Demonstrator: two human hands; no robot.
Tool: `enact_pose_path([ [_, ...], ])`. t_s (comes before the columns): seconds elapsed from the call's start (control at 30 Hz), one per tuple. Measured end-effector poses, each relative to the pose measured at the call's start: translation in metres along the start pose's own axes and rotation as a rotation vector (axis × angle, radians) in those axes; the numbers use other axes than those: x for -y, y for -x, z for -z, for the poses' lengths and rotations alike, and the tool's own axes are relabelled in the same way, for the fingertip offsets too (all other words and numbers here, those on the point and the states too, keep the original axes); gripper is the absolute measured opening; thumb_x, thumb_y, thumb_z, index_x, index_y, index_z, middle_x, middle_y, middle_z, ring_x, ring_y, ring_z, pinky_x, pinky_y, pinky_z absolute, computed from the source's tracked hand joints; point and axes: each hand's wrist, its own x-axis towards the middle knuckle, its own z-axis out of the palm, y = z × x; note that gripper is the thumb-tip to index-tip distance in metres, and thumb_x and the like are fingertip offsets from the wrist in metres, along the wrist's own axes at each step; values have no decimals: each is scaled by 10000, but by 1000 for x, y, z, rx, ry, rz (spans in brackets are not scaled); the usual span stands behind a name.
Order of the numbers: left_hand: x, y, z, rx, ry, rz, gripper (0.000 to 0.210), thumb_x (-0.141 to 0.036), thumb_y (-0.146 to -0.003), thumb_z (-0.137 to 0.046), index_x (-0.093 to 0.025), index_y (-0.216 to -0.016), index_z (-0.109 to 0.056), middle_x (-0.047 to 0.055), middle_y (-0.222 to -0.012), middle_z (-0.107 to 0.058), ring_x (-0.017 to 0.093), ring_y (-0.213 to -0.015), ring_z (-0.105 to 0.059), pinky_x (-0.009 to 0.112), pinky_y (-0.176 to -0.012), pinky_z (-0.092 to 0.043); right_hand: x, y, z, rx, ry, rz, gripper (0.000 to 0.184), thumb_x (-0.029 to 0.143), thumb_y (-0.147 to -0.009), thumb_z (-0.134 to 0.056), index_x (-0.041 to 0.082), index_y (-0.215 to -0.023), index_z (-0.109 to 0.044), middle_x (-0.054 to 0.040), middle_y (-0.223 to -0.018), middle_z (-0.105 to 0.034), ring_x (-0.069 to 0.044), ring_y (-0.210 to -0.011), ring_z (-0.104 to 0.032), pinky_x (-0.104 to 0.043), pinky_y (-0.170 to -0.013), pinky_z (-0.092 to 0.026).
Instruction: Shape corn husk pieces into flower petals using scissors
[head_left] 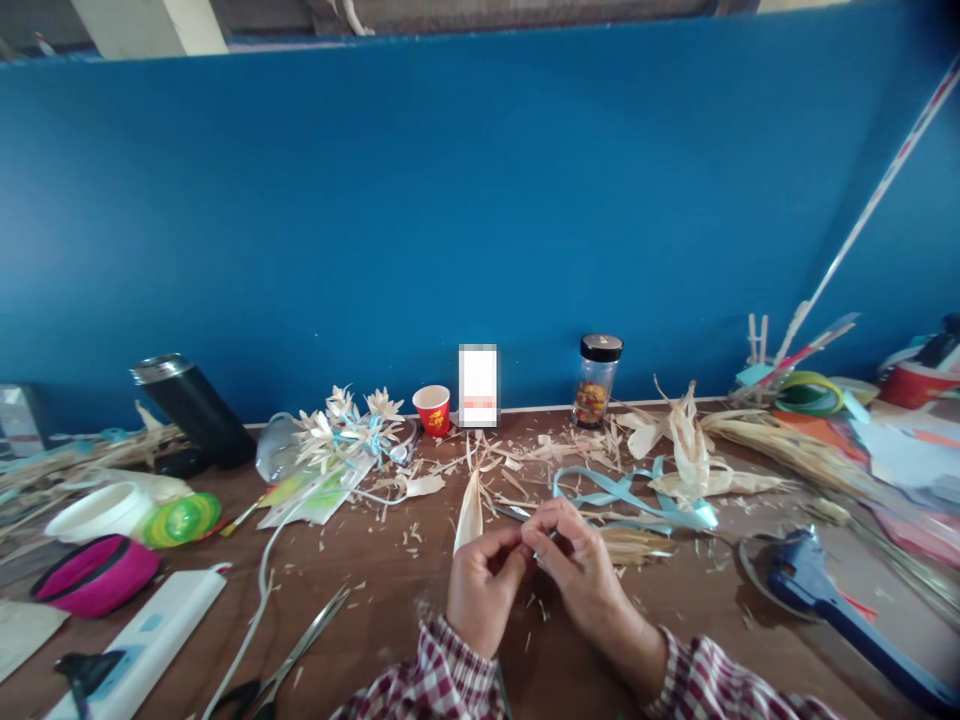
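Note:
My left hand [486,588] is closed in a pinch in the middle of the table. A pale, pointed corn husk strip [470,515] rises from behind its fingers, its lower part hidden by the hand. Fingertips of my right hand [581,562] meet those of the left, also pinched. Whatever sits between the right fingertips is too small or covered to make out. Just beyond the right fingers lies a thin metal blade tip [514,512]. Dry husk pieces [630,545] and a loop of light blue ribbon [611,487] lie beyond that hand.
Scissors [300,650] and a white power strip [146,650] lie left; a blue glue gun [817,580] lies right. Along the blue partition [480,200] stand a red paper cup [433,411], a lidded jar [596,382] and a tilted black flask [199,410]. Husk flowers [349,425] lie left.

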Motion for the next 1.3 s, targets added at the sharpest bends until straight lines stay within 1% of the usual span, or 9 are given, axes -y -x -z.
enact_pose_path([
  [0.17, -1, 3, 0, -30, -41, -28, 248, -357, -776, -622, -143, -841, -728, 89, -804, -714, 217, -749, -624, 291, -686, -491, -3, 1, -1, 9, -64, -69, 196, 346, -866, -544, 186, -759, -576, -23, -775, -547, -155, -733, -511, -252, -678, -424],
  [0.3, 1, 0, 0, -48, -48, 22, 227, -349, -764, -629, -145, -776, -726, 86, -747, -713, 223, -714, -625, 299, -669, -492, -6, 2, -2, 9, -44, -103, 223, 373, -869, -536, 185, -751, -560, -11, -737, -532, -148, -692, -502, -246, -643, -426],
  [0.43, 4, -2, 1, -54, -62, 43, 203, -330, -752, -633, -149, -736, -720, 76, -707, -703, 217, -669, -615, 291, -628, -482, -7, 3, -2, 15, 45, -49, 223, 345, -875, -527, 192, -716, -556, -30, -757, -553, -168, -733, -515, -266, -683, -432],
  [0.57, 7, -1, 1, -37, -98, 10, 200, -329, -774, -610, -168, -725, -719, 66, -708, -700, 222, -697, -619, 290, -652, -484, -4, 1, 1, 14, 111, 6, 211, 299, -874, -529, 199, -689, -553, -25, -732, -553, -169, -723, -510, -268, -674, -423],
  [0.67, 9, -1, 2, -30, -138, -15, 205, -333, -792, -591, -181, -757, -724, 64, -741, -704, 223, -718, -623, 293, -674, -488, -2, -1, 4, 18, 122, 32, 205, 265, -870, -532, 199, -677, -555, -21, -721, -546, -167, -713, -514, -266, -663, -423],
  [0.87, 16, -4, 6, -4, -147, 9, 232, -352, -800, -571, -183, -832, -727, 66, -770, -715, 220, -701, -628, 287, -653, -498, -5, -3, 2, 42, 141, 74, 149, 205, -858, -542, 206, -733, -624, -30, -739, -551, -172, -728, -535, -273, -673, -439],
  [1.0, 22, -4, 4, -63, -189, -33, 236, -350, -804, -558, -183, -780, -721, 54, -709, -704, 209, -673, -631, 273, -651, -499, -10, -2, 0, 34, 160, 135, 141, 179, -859, -535, 210, -770, -640, -38, -768, -553, -174, -755, -543, -271, -682, -446],
  [1.13, 21, -2, 1, -144, -216, -120, 199, -306, -805, -557, -191, -751, -710, 42, -689, -695, 191, -659, -638, 255, -652, -501, -12, 1, 0, 22, 165, 135, 124, 173, -862, -538, 206, -776, -621, -37, -783, -555, -170, -763, -538, -266, -689, -445],
  [1.3, 11, 3, 2, -139, -256, -249, 165, -272, -813, -560, -193, -796, -704, 41, -747, -712, 177, -676, -656, 244, -651, -512, -10, 2, 0, 6, 166, 160, 161, 194, -884, -519, 190, -739, -588, -28, -748, -546, -155, -725, -519, -252, -663, -432],
])
